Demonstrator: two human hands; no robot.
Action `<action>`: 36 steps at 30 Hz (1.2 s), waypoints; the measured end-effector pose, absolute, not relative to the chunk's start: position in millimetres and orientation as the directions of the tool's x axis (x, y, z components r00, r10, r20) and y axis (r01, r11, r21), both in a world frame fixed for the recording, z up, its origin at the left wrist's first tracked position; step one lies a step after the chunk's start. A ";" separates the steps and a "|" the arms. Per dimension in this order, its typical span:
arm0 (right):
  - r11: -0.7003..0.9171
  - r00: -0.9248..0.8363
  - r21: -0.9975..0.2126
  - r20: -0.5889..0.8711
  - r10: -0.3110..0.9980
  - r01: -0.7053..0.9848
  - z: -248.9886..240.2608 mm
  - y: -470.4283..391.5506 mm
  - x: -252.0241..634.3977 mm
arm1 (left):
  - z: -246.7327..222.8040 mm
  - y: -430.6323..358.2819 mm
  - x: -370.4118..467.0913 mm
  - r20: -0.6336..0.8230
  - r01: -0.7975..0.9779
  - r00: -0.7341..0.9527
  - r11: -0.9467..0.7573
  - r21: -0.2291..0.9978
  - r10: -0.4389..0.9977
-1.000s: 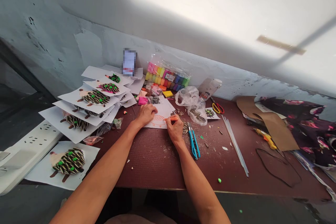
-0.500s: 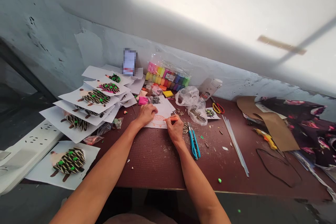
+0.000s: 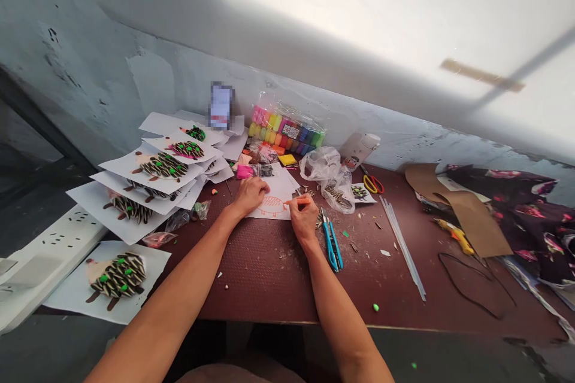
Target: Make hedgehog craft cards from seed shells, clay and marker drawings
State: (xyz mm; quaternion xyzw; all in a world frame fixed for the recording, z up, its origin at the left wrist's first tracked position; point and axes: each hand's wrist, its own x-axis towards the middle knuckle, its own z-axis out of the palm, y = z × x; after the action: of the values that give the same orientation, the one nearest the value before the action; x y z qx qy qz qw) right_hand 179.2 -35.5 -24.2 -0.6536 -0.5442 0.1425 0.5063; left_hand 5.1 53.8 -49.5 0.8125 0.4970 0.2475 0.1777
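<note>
White paper (image 3: 282, 179) lies on the dark red table, bearing an orange outline drawing (image 3: 272, 205) of a rounded body with scale-like marks and small legs. Resting across the paper's left side is my left hand (image 3: 250, 195), fingers stretched out and holding nothing. My right hand (image 3: 304, 219) grips an orange marker (image 3: 297, 200), its tip at the right end of the drawing. Close by on the right are a blue utility knife (image 3: 331, 242) and a clear plastic bag (image 3: 339, 190) of striped seeds, with loose seeds partly hidden behind my right hand.
To the left, several sheets with seed-covered hedgehogs (image 3: 164, 167) are stacked; another hedgehog sheet (image 3: 155, 260) lies nearer me beside a white power strip (image 3: 49, 260). Coloured clay packs (image 3: 287, 131) stand behind. Scissors (image 3: 372, 184), glue sticks (image 3: 403, 248) and a glue gun (image 3: 456, 234) lie right.
My right hand has shifted slightly right with the marker, which now slants up more. My left hand stays in place on the paper.
</note>
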 end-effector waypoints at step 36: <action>0.107 0.307 -0.773 0.370 0.877 0.625 -26.5 -36.0 178.2 | -46.1 51.5 6.8 0.225 0.739 0.372 -0.434 0.515 0.900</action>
State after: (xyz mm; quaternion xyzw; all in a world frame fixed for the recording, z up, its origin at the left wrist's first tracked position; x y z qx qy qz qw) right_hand 178.2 -36.0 -26.5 -0.6547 -0.5735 0.1328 0.4741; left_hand 6.8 51.5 -46.1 0.8114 0.5052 0.2423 0.1664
